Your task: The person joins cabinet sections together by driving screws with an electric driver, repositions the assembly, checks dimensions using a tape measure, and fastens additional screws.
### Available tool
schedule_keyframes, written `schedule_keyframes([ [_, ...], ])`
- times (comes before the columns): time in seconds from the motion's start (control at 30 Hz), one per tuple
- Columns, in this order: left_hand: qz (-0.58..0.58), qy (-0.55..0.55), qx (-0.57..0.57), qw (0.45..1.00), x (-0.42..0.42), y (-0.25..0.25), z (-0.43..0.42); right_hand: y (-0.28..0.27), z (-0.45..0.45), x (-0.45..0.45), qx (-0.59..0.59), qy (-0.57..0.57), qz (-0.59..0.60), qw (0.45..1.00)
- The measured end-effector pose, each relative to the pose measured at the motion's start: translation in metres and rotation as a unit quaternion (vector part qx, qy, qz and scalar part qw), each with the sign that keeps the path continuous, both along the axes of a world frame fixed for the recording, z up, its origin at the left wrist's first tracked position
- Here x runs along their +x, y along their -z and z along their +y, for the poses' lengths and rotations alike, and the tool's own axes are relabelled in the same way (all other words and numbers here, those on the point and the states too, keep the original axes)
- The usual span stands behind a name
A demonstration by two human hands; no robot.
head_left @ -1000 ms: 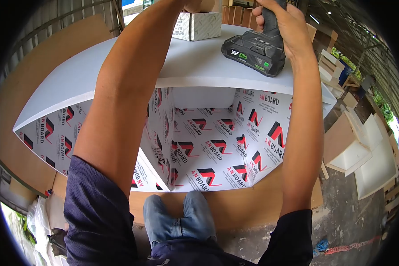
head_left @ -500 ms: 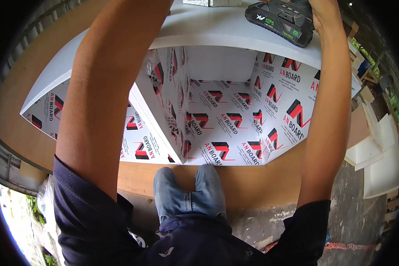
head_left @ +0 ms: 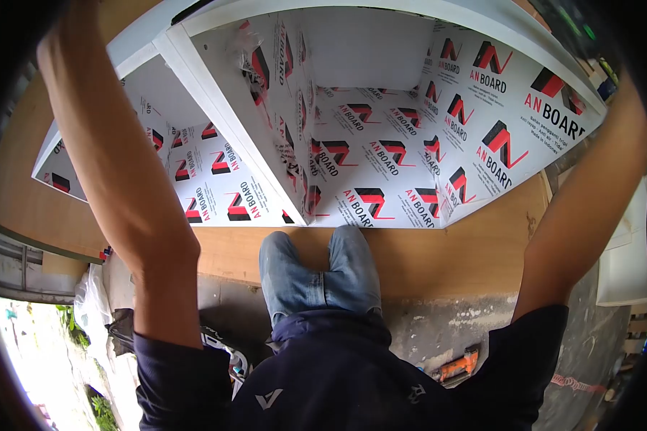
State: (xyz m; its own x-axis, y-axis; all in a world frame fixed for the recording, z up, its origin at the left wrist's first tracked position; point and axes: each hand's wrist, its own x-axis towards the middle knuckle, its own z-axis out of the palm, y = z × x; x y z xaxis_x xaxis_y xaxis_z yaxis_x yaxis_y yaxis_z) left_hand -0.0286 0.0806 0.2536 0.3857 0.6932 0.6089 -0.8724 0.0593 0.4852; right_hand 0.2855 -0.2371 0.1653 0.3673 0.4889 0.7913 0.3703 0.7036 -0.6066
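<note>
A white cabinet [head_left: 230,115] with angled compartments lies in front of me, its inner panels covered in printed ANBOARD film. My left arm reaches over its left part, and my left hand [head_left: 79,16] is at the top left edge, its fingers out of sight. At the top right, a black cordless drill [head_left: 571,25] shows only as a dark, blurred shape with green marks beyond the cabinet's curved edge. My right forearm runs up to it; the fingers of my right hand are lost in the dark frame edge.
The cabinet rests on a brown wooden board [head_left: 381,262]. An orange tool [head_left: 459,365] lies on the concrete floor near my right sleeve, with a coiled red hose [head_left: 579,384] beyond. White panels [head_left: 625,266] stand at the right, and clear plastic [head_left: 92,302] hangs at the left.
My hands have moved apart, the left to the left and the right to the right along with the drill. The view has tilted down, and the small box has left it.
</note>
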Motion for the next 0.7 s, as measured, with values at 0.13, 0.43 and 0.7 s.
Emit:
schedule_keyframes([
  [0.13, -0.136, 0.032, -0.084, 0.987, -0.102, 0.144, -0.08, 0.029, -0.064, -0.024, 0.013, -0.04, 0.035, 0.999],
  [0.43, -0.095, 0.096, -0.369, 0.92, -0.089, 0.39, -0.178, 0.195, -0.115, -0.084, 0.009, -0.082, 0.181, 0.98],
  [0.7, -0.034, 0.193, -0.436, 0.878, -0.03, 0.461, -0.217, 0.311, -0.095, -0.133, -0.201, -0.1, 0.306, 0.925],
])
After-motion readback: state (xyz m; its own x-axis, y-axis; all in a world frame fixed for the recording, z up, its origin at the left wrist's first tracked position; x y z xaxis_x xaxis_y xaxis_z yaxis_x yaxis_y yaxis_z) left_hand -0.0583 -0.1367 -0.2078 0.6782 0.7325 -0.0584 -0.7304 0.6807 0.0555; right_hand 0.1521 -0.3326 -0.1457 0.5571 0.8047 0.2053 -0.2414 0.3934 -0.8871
